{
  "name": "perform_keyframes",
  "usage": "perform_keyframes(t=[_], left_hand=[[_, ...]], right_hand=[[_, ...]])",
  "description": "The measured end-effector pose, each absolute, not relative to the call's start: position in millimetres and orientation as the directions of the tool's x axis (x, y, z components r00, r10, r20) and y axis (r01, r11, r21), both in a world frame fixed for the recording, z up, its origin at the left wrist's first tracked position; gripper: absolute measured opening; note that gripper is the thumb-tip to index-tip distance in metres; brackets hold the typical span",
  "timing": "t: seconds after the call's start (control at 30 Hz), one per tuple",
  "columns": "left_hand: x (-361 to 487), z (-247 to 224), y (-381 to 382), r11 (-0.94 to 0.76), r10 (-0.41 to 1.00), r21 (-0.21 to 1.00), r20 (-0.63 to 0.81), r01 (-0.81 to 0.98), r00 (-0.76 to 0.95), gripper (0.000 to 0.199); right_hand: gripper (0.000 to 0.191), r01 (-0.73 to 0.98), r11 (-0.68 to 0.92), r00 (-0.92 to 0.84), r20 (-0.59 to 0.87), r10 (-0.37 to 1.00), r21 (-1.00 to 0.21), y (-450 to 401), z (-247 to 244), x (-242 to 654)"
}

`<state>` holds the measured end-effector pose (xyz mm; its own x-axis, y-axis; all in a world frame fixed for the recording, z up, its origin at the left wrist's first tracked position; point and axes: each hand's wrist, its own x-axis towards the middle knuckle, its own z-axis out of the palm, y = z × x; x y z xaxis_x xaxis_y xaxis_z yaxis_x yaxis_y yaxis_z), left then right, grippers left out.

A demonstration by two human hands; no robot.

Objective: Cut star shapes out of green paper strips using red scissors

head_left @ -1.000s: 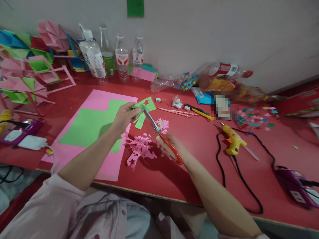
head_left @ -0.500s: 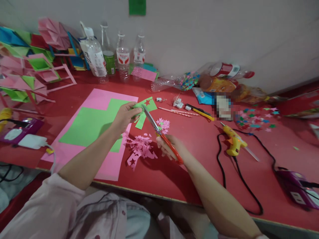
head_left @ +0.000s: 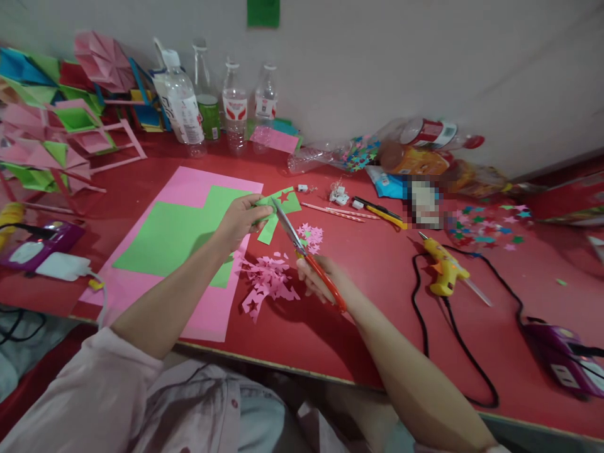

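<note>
1. Left hand (head_left: 241,220): thumb and fingers pinched closed on the green paper piece with a star-shaped cutout (head_left: 293,203), held above the far right corner of the large pink paper sheet (head_left: 207,321).
2. Right hand (head_left: 323,277): fingers wrapped around the orange-red handles of the metal-bladed scissors (head_left: 317,270); blades point far and left, tip at the green piece, beside its cutout. How far the blades stand apart cannot be told.
3. Large green paper sheet (head_left: 165,236), lying on the pink sheet, left of the scissors.
4. Heap of jagged pink paper scraps (head_left: 268,278), near side, between the forearms; one scrap bears a star cutout.
5. Small pile of pink paper stars (head_left: 310,238), just far of the right hand.
6. Red-and-white striped thin sticks (head_left: 335,212), farther right.
7. Yellow-and-black utility cutter (head_left: 384,215), right of the sticks.
8. Yellow glue gun (head_left: 442,270), black cord attached, right.
9. Four clear upright bottles (head_left: 234,110), far left, against the wall.
10. Red tabletop (head_left: 372,340), beneath all the above.
</note>
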<state>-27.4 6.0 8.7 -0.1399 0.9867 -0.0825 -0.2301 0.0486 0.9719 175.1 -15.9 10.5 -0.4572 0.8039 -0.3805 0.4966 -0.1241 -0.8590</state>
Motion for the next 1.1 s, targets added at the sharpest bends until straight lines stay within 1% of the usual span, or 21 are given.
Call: perform_keyframes(t=[0.17, 0.37, 0.67, 0.77, 0.87, 0.93, 1.0, 1.1], left_hand=[[-27.8, 6.4, 6.5, 0.046, 0.987, 0.970, -0.082, -0.240, -0.140, 0.009], [-28.3, 4.2, 7.5, 0.047, 0.988, 0.975, -0.077, -0.215, -0.133, 0.010], [-25.9, 7.3, 5.9, 0.065, 0.986, 0.973, -0.096, -0.222, -0.134, 0.010], [-26.6, 6.1, 5.1, 0.006, 0.993, 0.982, -0.027, -0.188, -0.111, 0.010], [-28.1, 3.3, 5.9, -0.127, 0.989, 0.981, 0.114, -0.145, -0.097, 0.015], [-28.4, 1.6, 7.2, -0.204, 0.974, 0.969, 0.186, -0.142, -0.129, 0.013], [-27.5, 0.7, 8.4, -0.237, 0.964, 0.959, 0.213, -0.154, -0.156, 0.010], [-24.1, 0.7, 8.3, -0.235, 0.965, 0.955, 0.206, -0.183, -0.166, 0.010]], right_hand=[[0.040, 0.504, -0.097, -0.446, -0.355, 0.822, -0.858, -17.6, 12.0, 175.3], [0.041, 0.522, -0.125, -0.431, -0.388, 0.815, -0.843, -16.6, 11.3, 174.1], [0.041, 0.494, -0.132, -0.445, -0.380, 0.811, -0.859, -13.8, 5.6, 175.8], [0.043, 0.463, -0.126, -0.474, -0.366, 0.801, -0.877, -11.7, 4.8, 177.8], [0.046, 0.437, -0.128, -0.501, -0.360, 0.787, -0.890, -11.1, 5.3, 178.9], [0.046, 0.445, -0.145, -0.494, -0.377, 0.784, -0.884, -11.2, 5.5, 179.0], [0.046, 0.454, -0.160, -0.485, -0.394, 0.780, -0.876, -11.1, 5.2, 179.0], [0.046, 0.447, -0.156, -0.504, -0.391, 0.770, -0.881, -11.1, 4.6, 180.1]])
